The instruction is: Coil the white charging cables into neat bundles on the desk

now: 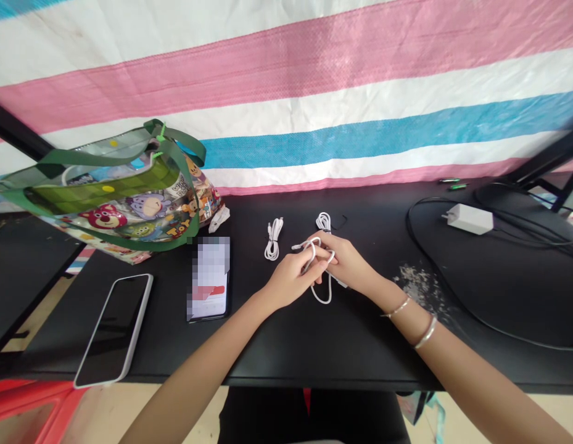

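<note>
My left hand (293, 277) and my right hand (345, 259) meet over the middle of the black table, both closed on one white charging cable (327, 296). A loop of it hangs below my fingers, and other turns pass over them. Some of the cable is hidden in my hands. Just beyond my right hand lies a coiled white cable (323, 222) with a dark tie. Another bundled white cable (273, 239), also tied, rests left of it, apart from my left hand.
A phone with a lit screen (210, 277) and a white-cased phone (114, 330) lie left. Behind them stands a cartoon-print bag (138, 203). At right are a white power adapter (471, 219), a long black cord (427, 246) and scattered debris (420, 287). A striped sheet (286, 92) hangs behind.
</note>
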`<state>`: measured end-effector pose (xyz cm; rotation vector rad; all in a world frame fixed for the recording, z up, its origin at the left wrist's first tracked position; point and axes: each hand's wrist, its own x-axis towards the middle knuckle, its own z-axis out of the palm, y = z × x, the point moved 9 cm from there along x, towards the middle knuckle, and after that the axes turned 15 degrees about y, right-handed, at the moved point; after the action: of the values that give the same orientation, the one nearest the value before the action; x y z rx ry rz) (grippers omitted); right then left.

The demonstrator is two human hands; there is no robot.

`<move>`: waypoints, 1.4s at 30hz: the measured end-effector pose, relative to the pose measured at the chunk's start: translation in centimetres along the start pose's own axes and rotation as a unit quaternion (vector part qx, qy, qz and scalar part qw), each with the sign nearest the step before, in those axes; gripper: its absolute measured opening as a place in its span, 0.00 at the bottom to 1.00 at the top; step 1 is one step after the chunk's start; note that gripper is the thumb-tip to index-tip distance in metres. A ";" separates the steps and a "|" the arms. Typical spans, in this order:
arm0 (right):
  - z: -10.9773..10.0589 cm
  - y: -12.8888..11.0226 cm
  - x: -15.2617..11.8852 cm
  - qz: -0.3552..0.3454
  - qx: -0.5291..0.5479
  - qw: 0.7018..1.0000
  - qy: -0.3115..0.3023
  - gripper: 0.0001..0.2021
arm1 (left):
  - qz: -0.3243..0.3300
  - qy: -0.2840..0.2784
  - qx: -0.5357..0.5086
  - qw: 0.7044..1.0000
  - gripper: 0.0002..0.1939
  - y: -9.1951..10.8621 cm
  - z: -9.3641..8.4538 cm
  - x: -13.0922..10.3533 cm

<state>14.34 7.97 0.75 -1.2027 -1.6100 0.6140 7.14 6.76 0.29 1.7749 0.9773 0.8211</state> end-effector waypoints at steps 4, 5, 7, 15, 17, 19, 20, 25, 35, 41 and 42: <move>-0.1 -0.2 0.0 -0.010 -0.004 1.000 0.005 0.08 | 0.000 0.004 0.008 1.000 0.14 0.0 0.0 0.0; -0.1 -0.2 0.0 -0.011 -0.006 1.000 0.005 0.08 | 0.000 0.005 0.010 1.000 0.14 0.0 0.0 0.0; -0.1 -0.3 0.0 -0.013 -0.007 1.000 0.006 0.08 | 0.002 0.004 0.013 1.000 0.13 0.0 0.0 0.0; -0.1 0.0 -0.1 -0.022 -0.026 0.999 0.005 0.09 | 0.008 0.000 0.033 0.999 0.13 0.1 0.0 -0.1; -0.1 0.1 -0.1 -0.018 -0.041 0.999 0.002 0.10 | 0.009 -0.001 0.042 0.999 0.12 0.1 0.0 -0.1; 0.0 0.1 -0.1 -0.015 -0.047 0.999 -0.002 0.10 | 0.009 -0.002 0.047 0.999 0.12 0.0 0.1 -0.1; 0.0 0.1 -0.1 -0.015 -0.045 0.999 -0.003 0.10 | 0.009 -0.002 0.046 0.999 0.12 0.0 0.1 -0.1; -0.1 -0.1 0.0 -0.016 -0.032 0.999 0.003 0.10 | 0.019 -0.003 0.028 0.999 0.12 0.2 0.1 -0.1; 0.0 -0.7 0.1 -0.022 -0.033 0.999 0.001 0.06 | -0.026 -0.009 -0.102 0.994 0.10 0.0 0.3 -0.1; 0.1 -1.3 0.2 -0.014 -0.061 0.998 -0.031 0.03 | -0.048 -0.016 -0.167 0.985 0.14 -0.3 0.4 0.0; 0.1 -1.3 0.2 -0.014 -0.064 0.997 -0.032 0.03 | -0.051 -0.020 -0.180 0.982 0.16 -0.3 0.4 0.1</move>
<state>13.73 7.61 1.91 -1.2622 -1.7390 0.5421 7.46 6.73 -0.16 1.4154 0.8272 0.8359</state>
